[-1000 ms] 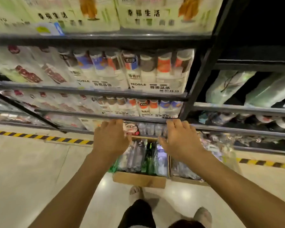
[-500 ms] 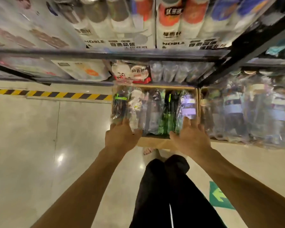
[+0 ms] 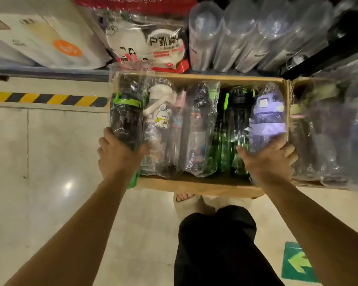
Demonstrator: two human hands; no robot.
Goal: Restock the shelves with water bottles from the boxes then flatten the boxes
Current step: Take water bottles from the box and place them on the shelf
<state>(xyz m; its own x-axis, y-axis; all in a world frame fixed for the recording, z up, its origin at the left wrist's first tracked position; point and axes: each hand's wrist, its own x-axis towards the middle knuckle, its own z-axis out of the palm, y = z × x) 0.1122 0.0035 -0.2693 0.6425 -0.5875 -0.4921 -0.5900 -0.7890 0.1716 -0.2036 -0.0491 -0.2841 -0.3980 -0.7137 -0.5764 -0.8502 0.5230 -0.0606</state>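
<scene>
Head view: left hand (image 3: 120, 159) grips dark bottle (image 3: 126, 122), right hand (image 3: 270, 162) purple bottle (image 3: 267, 124), fingers (image 3: 104, 141) curled round them, presumably for shelving.

The near box (image 3: 194, 186) is brown cardboard, matt and plain. The second box (image 3: 310, 183) to its right is the same material. Every bottle inside is wrapped in clear, crinkled plastic film that throws bright glints. Under the film, the black bottle (image 3: 126, 120) at the left is dark, smooth plastic with a glossy green band. The purple bottle (image 3: 267, 120) at the right is pale, satin plastic, and the green bottle (image 3: 225, 157) between them is translucent and shiny. On the far shelf, the clear tumblers (image 3: 205, 38) look like glassy plastic. The shelf edge (image 3: 50, 70) looks like painted metal, dull grey-blue. The floor (image 3: 50, 162) is polished, glossy tile. The trousers (image 3: 215, 254) are matt black cloth.
</scene>
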